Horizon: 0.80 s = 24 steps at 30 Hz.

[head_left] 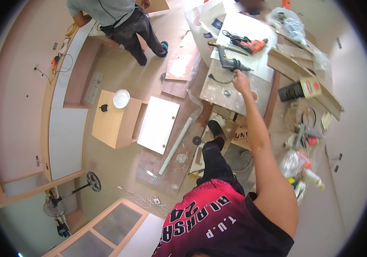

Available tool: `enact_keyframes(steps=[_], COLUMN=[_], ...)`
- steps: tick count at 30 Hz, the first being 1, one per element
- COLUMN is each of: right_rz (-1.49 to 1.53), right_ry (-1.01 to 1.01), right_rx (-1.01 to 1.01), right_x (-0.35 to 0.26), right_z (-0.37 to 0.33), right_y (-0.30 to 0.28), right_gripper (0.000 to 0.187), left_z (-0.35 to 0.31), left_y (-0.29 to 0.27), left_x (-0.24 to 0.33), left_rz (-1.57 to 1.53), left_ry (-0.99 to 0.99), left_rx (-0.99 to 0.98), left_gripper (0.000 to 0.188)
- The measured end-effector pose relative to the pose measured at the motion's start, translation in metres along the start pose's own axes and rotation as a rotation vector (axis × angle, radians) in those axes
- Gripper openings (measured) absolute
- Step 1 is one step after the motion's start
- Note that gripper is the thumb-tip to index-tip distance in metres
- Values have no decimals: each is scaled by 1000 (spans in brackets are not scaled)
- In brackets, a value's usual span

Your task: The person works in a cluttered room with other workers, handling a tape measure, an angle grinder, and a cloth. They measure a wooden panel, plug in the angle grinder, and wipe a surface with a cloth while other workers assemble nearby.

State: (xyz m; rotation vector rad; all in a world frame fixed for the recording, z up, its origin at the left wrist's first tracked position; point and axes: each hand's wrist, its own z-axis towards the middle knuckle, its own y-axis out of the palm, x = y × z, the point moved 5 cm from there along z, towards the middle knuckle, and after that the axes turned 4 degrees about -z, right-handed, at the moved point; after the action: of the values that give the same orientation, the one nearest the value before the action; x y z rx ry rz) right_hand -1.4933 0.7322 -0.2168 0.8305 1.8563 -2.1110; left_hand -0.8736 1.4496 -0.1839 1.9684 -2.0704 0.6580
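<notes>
My right arm stretches forward over a work table [217,92]. At its end, my right hand [241,82] is closed at the front of a grey and black power drill [229,62], its fingertips on the tool just behind the chuck. The drill lies on its side, with its bit pointing right. A black cord with a plug [218,79] trails on the table beside the hand. Beyond it lie an orange and black power drill [254,45] and a white sheet [258,64]. A roll or cup rim [255,96] shows beside my wrist. My left hand is out of the picture.
Long boards [305,79] and a dark bottle-like container [299,90] lie right of the table. A white panel [158,124], a metal bar [175,145] and a wooden cabinet [117,122] occupy the floor at left. Another person [125,25] stands at the far left. A fan [92,181] stands lower left.
</notes>
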Motion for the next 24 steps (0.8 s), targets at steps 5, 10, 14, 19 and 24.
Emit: enact_keyframes(steps=[5,10,14,19,24], right_rz=[-322,-557,-458,-203,50], right_ry=[-86,-35,-25,-302,-677], right_rx=[-162,-354,-541,-472,-1023], right_x=[45,85,20,-46,-218], right_z=[131,99,97,56,-53], right_y=[49,97,25,-48,-104], right_gripper=[75,85,79,72,75], left_z=[-34,-79,-65,-50,-58], left_y=[-13,20,94,171,224], left_x=[109,147,186,429,607], left_rz=[-234,-161,170,403,741], left_ry=[-205,-166,135,550,1095], left_rx=[200,307,292,260,358], left_gripper=[48,44,41,56,99])
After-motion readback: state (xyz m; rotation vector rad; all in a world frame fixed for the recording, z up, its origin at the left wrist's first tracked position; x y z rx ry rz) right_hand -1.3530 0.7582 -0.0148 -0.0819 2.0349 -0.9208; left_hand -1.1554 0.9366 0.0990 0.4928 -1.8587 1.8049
